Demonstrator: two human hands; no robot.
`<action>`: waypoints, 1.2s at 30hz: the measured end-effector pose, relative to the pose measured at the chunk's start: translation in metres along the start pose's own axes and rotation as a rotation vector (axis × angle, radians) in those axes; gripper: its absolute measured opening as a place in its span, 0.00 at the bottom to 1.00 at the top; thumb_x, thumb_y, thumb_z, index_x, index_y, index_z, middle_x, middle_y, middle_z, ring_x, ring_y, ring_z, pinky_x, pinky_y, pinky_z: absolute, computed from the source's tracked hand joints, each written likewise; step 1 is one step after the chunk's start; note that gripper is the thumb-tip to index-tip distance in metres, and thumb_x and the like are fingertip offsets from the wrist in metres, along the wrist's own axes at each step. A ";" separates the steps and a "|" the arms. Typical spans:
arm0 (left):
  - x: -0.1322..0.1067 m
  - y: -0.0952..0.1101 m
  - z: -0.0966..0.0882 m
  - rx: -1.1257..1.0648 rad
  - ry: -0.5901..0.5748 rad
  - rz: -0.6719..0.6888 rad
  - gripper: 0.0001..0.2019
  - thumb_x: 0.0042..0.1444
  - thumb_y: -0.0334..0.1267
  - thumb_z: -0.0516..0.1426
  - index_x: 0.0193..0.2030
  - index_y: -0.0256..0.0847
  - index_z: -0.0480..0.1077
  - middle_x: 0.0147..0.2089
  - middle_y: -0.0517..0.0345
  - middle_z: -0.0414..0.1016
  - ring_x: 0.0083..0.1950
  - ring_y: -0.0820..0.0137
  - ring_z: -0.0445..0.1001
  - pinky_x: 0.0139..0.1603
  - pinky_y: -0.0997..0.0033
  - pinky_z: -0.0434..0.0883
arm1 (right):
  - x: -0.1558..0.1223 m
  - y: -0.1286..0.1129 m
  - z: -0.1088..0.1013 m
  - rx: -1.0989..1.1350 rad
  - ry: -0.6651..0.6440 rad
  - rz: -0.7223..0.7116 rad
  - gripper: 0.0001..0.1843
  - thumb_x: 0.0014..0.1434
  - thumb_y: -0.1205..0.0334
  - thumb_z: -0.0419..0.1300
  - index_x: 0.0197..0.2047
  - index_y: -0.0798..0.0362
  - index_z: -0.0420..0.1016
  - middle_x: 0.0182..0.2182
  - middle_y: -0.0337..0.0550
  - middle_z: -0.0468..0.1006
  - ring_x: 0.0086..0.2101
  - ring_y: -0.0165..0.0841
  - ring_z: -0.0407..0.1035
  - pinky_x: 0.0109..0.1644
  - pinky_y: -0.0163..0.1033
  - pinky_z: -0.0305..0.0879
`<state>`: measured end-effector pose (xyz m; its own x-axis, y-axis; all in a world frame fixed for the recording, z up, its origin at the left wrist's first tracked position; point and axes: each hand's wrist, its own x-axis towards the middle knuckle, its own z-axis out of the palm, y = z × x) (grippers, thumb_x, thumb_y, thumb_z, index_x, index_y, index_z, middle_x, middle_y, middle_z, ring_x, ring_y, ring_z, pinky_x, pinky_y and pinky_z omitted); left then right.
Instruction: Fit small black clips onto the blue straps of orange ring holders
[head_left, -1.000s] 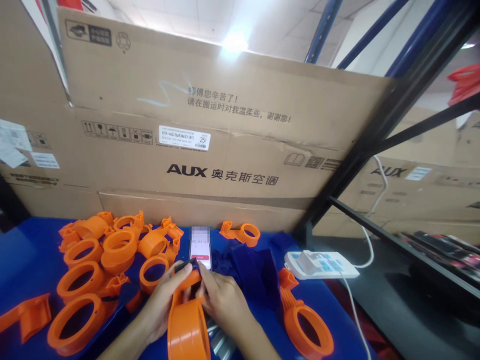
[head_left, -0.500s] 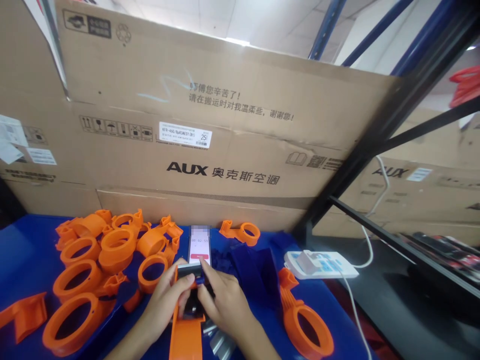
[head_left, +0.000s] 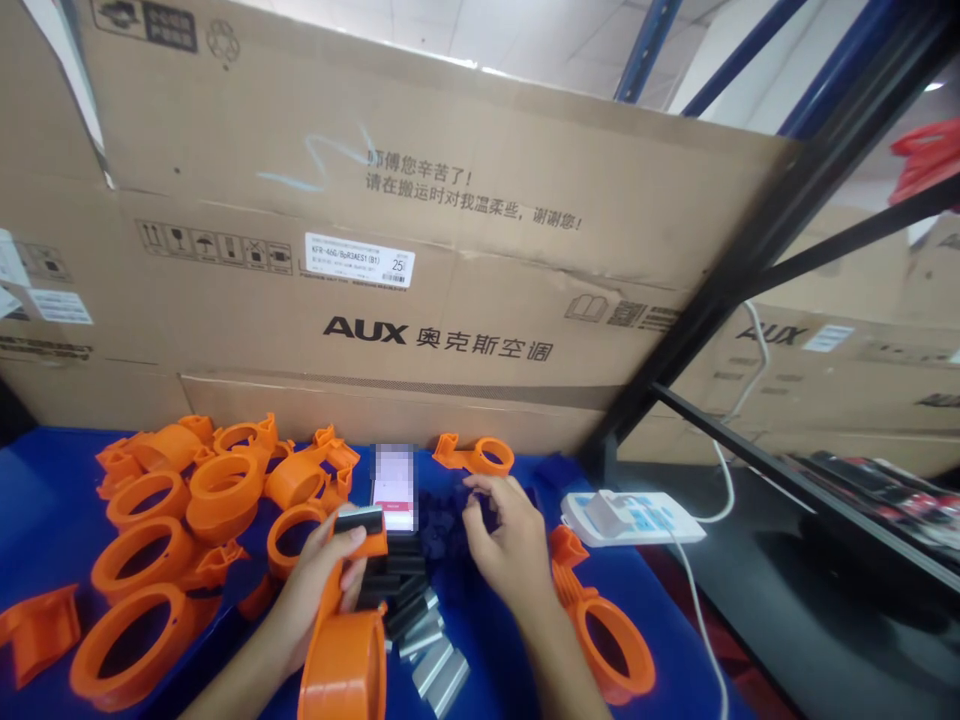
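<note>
My left hand (head_left: pixel 319 580) is closed around the narrow arm of an orange plastic tape dispenser (head_left: pixel 346 660), its wide ring toward me. At the dispenser's far end sits a black and silver strip (head_left: pixel 360 520), with my thumb beside it. My right hand (head_left: pixel 510 545) is over a heap of small dark blue parts (head_left: pixel 442 525); its fingers are curved, with a gap between thumb and fingertips, and I see nothing held. Black and silver metal pieces (head_left: pixel 441 675) lie between my hands. A phone (head_left: pixel 394 490) with a lit screen stands beyond them.
Several orange tape dispensers (head_left: pixel 142 555) pile up on the blue table cover (head_left: pixel 247 690) at left. One more dispenser (head_left: pixel 611 650) lies at right, another (head_left: pixel 487 457) at the back. A power strip (head_left: pixel 634 520) with cables is at right. Cardboard boxes (head_left: pixel 450 390) and a dark rack post (head_left: pixel 675 340) stand behind.
My right hand has left the dispenser's end and moved right to the blue parts. The dispenser in my left hand has shifted left and turned, showing its ring and uncovering the metal pieces.
</note>
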<state>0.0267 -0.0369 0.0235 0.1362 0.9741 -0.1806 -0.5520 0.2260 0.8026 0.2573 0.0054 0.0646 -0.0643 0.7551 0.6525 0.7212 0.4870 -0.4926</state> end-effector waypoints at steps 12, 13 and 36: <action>0.005 -0.009 -0.003 0.043 0.021 -0.017 0.18 0.58 0.50 0.64 0.28 0.43 0.64 0.15 0.70 0.59 0.16 0.76 0.56 0.20 0.75 0.61 | -0.001 0.004 -0.008 -0.190 -0.401 -0.117 0.20 0.58 0.73 0.61 0.51 0.46 0.79 0.48 0.49 0.73 0.47 0.47 0.66 0.48 0.51 0.63; 0.005 -0.010 -0.004 0.077 0.011 0.001 0.17 0.59 0.50 0.64 0.30 0.43 0.65 0.16 0.70 0.60 0.16 0.77 0.56 0.21 0.75 0.62 | -0.001 0.001 -0.008 -0.126 -0.395 -0.138 0.21 0.59 0.74 0.60 0.52 0.46 0.79 0.48 0.48 0.73 0.47 0.46 0.66 0.49 0.51 0.64; 0.004 0.033 -0.020 -0.317 -0.152 0.103 0.24 0.67 0.57 0.52 0.26 0.43 0.62 0.19 0.64 0.57 0.19 0.75 0.56 0.21 0.74 0.59 | 0.002 -0.012 -0.014 0.111 -0.501 -0.160 0.08 0.63 0.67 0.64 0.46 0.47 0.78 0.45 0.44 0.74 0.49 0.43 0.67 0.56 0.53 0.61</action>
<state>-0.0075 -0.0254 0.0375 0.1740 0.9847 -0.0024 -0.7938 0.1417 0.5915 0.2579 -0.0053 0.0802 -0.5081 0.7716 0.3827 0.6000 0.6359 -0.4854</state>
